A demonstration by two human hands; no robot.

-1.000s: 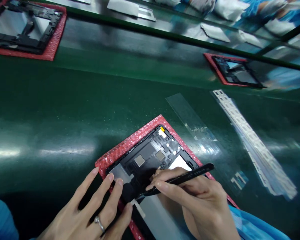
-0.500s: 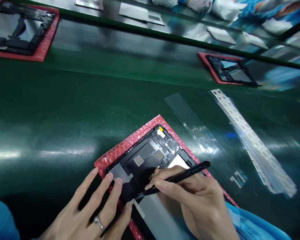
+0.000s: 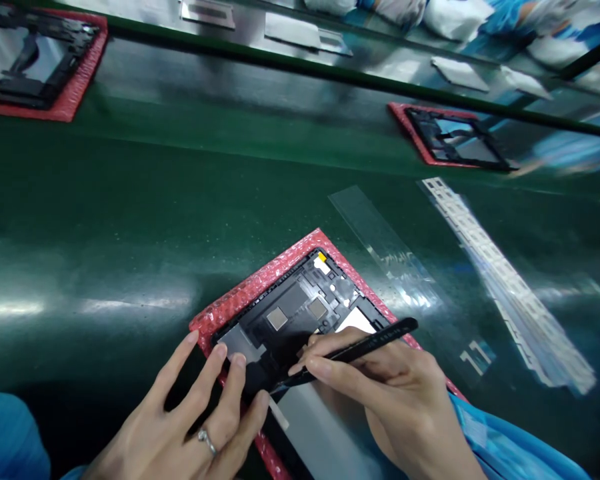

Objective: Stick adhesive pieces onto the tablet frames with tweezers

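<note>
The opened tablet [image 3: 290, 313] lies on a red mat [image 3: 250, 293] on the green belt [image 3: 130, 200], near and centre. The left hand [image 3: 180, 427], fingers spread and grasping nothing, presses its near-left edge, while the right hand [image 3: 395, 400] pinches black tweezers [image 3: 350, 350] like a pen, tip down by a small white tab [image 3: 279, 413]. Judging by the bare boards and missing back cover, fitting is only partway done. No brand or label can be read, only two pale strokes on the clear film [image 3: 385, 247] to the right.
</note>
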